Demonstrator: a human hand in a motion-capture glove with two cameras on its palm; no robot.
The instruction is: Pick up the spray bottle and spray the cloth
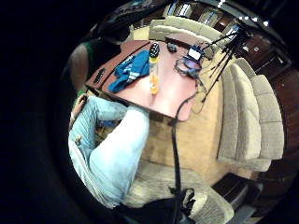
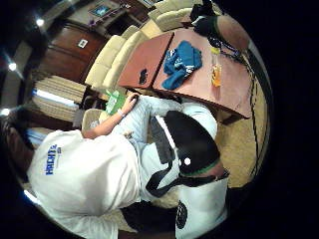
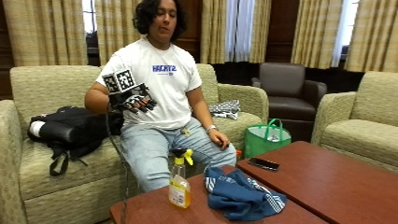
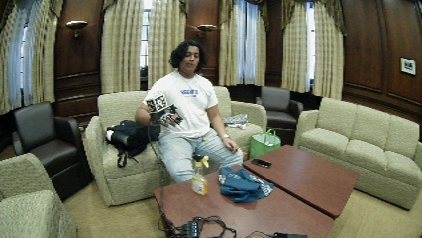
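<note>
My gloved right hand (image 3: 137, 102) raised at chest height, fingers relaxed, holding nothing, my bare left hand (image 3: 219, 139) resting on my thigh, spray bottle (image 3: 180, 179) upright on the table (image 3: 323, 182), well apart from my hand, blue cloth (image 3: 242, 196) crumpled just beside it, phone (image 3: 263, 164) farther along.

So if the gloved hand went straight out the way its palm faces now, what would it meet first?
Probably nothing close: the gloved hand is raised at chest height, apart from everything. Its palm views look down at the table with the spray bottle and cloth.
</note>
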